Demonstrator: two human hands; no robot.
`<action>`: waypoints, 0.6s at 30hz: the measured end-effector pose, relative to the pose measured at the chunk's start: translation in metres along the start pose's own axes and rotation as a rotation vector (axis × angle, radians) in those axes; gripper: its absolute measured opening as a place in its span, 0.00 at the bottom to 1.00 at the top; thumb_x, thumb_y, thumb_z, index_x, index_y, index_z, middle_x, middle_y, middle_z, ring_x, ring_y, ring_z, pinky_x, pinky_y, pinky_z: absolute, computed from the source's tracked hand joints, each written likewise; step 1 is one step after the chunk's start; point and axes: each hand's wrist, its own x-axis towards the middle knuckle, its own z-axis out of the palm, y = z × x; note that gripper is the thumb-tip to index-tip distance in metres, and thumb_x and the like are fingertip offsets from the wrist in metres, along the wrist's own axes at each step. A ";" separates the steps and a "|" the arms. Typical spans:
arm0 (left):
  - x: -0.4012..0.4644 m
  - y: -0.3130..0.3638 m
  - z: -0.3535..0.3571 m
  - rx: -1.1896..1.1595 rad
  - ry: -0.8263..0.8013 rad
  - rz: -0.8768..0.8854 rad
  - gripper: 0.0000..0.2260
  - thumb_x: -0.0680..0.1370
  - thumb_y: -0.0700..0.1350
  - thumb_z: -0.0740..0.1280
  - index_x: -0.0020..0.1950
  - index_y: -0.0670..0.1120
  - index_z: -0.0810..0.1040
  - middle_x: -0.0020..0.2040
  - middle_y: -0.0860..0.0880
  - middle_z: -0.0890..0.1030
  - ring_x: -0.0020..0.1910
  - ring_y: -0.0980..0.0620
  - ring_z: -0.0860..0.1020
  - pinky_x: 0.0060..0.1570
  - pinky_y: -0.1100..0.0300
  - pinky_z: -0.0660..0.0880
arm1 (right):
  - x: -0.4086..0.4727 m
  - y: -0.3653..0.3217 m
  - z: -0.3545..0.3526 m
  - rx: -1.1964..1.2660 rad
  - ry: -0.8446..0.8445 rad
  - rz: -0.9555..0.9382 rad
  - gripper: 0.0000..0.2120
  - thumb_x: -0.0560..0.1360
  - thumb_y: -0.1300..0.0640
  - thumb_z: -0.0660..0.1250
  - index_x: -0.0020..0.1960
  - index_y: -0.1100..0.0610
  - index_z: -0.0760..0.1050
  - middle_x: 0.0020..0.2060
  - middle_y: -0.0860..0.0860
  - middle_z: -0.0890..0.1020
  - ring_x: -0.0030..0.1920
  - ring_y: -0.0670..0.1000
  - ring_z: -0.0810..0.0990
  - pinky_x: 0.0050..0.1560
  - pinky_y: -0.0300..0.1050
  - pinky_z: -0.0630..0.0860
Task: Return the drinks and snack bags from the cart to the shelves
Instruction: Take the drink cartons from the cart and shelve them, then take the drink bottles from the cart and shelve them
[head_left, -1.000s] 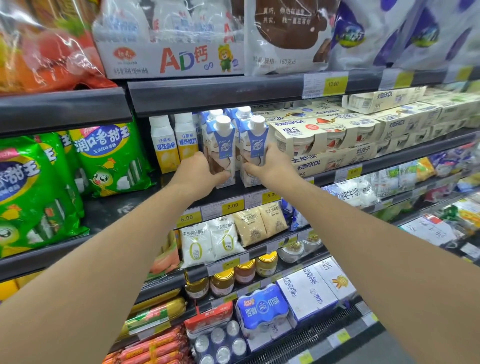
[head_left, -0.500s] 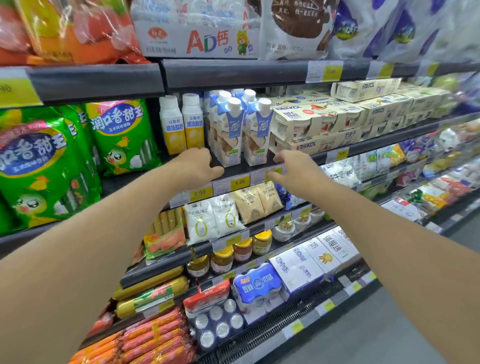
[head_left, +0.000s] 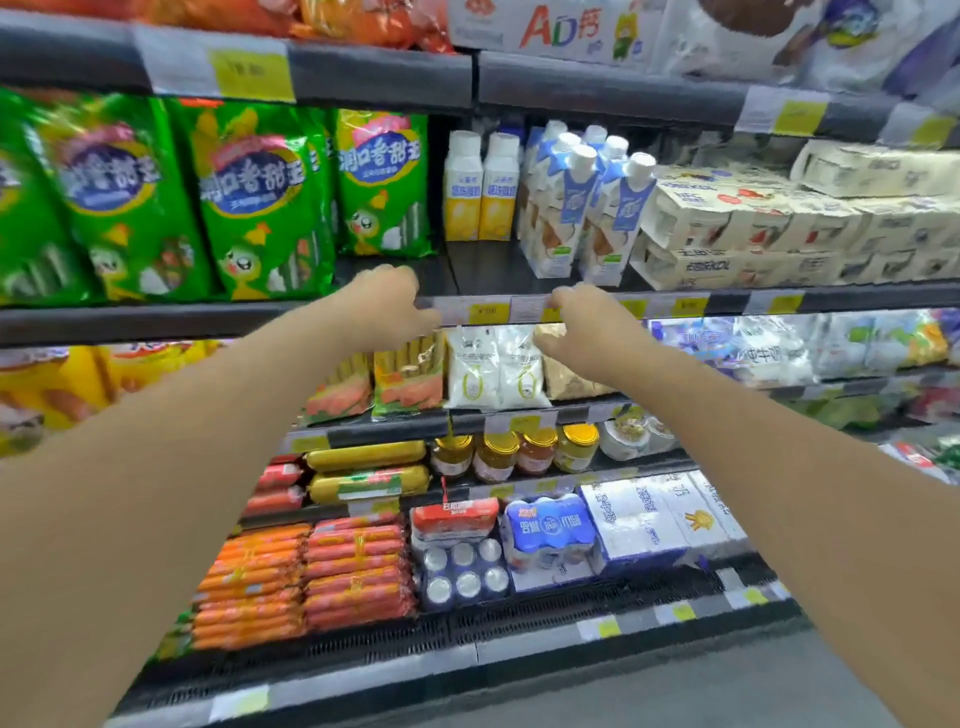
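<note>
Blue-and-white drink cartons (head_left: 587, 208), angular with round white caps, are standing at the shelf (head_left: 519, 275) front edge. Left hand (head_left: 387, 306) and right hand (head_left: 589, 332) are hovering below them, fingers loosely curled, grasping nothing. Glossy green snack bags (head_left: 260, 197) are blurring leftward, labels unreadable.

Price tags (head_left: 488, 310) blurred, unreadable

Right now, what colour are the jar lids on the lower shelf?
Gold-yellow lids on the jars, seen in the head view.
</note>
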 end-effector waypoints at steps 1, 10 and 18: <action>-0.012 -0.007 0.000 -0.001 0.027 -0.030 0.28 0.78 0.58 0.64 0.69 0.38 0.71 0.65 0.38 0.75 0.62 0.38 0.74 0.61 0.46 0.73 | 0.000 -0.009 0.005 0.000 -0.012 -0.037 0.23 0.77 0.46 0.65 0.67 0.59 0.70 0.60 0.58 0.73 0.60 0.59 0.73 0.57 0.54 0.74; -0.149 -0.097 -0.004 0.006 0.061 -0.359 0.25 0.79 0.55 0.65 0.66 0.36 0.73 0.64 0.37 0.76 0.61 0.38 0.76 0.59 0.49 0.74 | -0.020 -0.144 0.052 0.062 -0.102 -0.403 0.21 0.75 0.46 0.68 0.59 0.60 0.74 0.55 0.59 0.78 0.56 0.62 0.78 0.52 0.54 0.77; -0.300 -0.246 -0.014 -0.061 0.100 -0.697 0.23 0.79 0.54 0.66 0.63 0.35 0.73 0.62 0.35 0.77 0.58 0.37 0.76 0.59 0.47 0.74 | -0.049 -0.322 0.086 0.069 -0.149 -0.733 0.25 0.75 0.45 0.68 0.64 0.60 0.73 0.59 0.59 0.77 0.60 0.62 0.75 0.57 0.56 0.75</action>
